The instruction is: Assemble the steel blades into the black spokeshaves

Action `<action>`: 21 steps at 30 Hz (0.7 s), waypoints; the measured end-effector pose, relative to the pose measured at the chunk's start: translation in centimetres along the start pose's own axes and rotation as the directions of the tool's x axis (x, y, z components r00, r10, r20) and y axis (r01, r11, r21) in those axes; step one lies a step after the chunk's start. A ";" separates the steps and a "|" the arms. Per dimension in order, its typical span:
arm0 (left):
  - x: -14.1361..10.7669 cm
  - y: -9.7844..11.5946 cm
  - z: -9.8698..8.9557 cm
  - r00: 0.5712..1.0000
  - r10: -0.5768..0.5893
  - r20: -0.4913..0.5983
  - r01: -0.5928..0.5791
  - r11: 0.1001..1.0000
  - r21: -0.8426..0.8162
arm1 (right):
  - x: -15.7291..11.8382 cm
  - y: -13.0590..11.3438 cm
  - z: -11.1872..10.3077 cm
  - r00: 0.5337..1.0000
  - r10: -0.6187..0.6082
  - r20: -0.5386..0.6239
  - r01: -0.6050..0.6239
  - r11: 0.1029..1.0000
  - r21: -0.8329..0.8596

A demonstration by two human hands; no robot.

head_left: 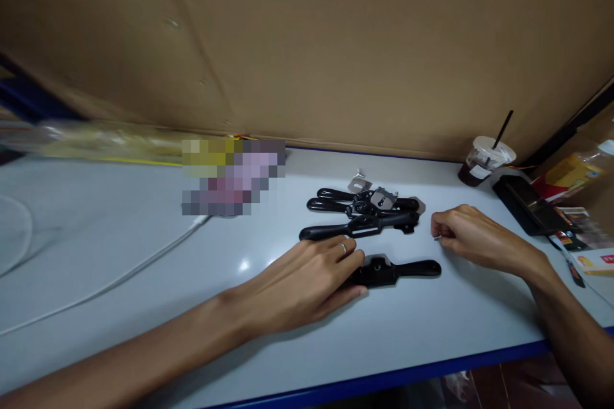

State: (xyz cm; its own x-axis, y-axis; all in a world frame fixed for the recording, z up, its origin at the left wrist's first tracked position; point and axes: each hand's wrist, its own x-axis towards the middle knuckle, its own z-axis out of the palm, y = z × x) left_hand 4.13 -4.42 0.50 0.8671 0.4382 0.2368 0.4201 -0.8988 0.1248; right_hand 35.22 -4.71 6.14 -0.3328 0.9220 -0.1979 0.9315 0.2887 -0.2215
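Note:
A black spokeshave (378, 273) lies on the white table, one handle pointing right. My left hand (319, 271), with a ring on one finger, is closed around its other handle, which is hidden. Just beyond it are three more black spokeshaves, the nearest one (330, 231) close to my left fingers. Flat metal blades, one with a slot (359, 184) and one dark-holed (384, 198), lie among them. To the right, my right hand (463, 236) is closed in a pinch above the table. A tiny pale bit shows at its fingertips, too small to name.
A lidded cup with a black straw (485, 156) stands at the back right, near a black tray-like object (520, 201) and a yellow bottle (570, 176). A white cable (119, 285) runs across the left to a blurred-out item (235, 182). Brown board (307, 51) walls the back.

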 end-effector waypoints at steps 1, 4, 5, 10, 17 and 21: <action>0.0 0.0 0.0 1.000 0.002 -0.001 -0.002 1.000 -0.001 | 0.1 -0.6 0.1 1.000 -0.027 -0.014 0.027 0.999 0.030; 0.0 -0.1 0.1 1.000 0.005 -0.003 -0.005 1.000 -0.003 | 0.4 -2.6 0.8 0.989 -0.100 -0.105 0.127 0.946 0.299; -0.1 -0.1 0.1 1.000 0.003 -0.003 -0.003 1.000 -0.005 | 0.4 -3.2 1.2 0.986 -0.101 -0.136 0.150 0.892 0.426; -0.1 -0.1 0.3 1.000 0.001 -0.002 -0.001 1.000 -0.012 | 0.8 -5.0 3.0 0.988 -0.085 -0.127 0.152 0.630 0.762; 0.1 -0.1 0.2 1.000 -0.001 -0.028 0.000 1.000 -0.028 | 0.9 -5.9 4.0 0.958 -0.184 -0.221 0.283 0.737 0.614; 0.0 0.0 0.2 1.000 -0.005 -0.026 0.004 1.000 -0.019 | 0.8 -6.2 4.3 0.930 -0.229 -0.286 0.354 0.762 0.542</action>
State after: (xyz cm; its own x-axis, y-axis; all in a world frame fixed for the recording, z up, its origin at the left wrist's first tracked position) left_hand 4.21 -4.36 0.30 0.8581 0.4424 0.2607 0.4185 -0.8967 0.1442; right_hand 28.52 -6.83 3.23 -0.4811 0.8655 0.1396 0.5126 0.4069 -0.7561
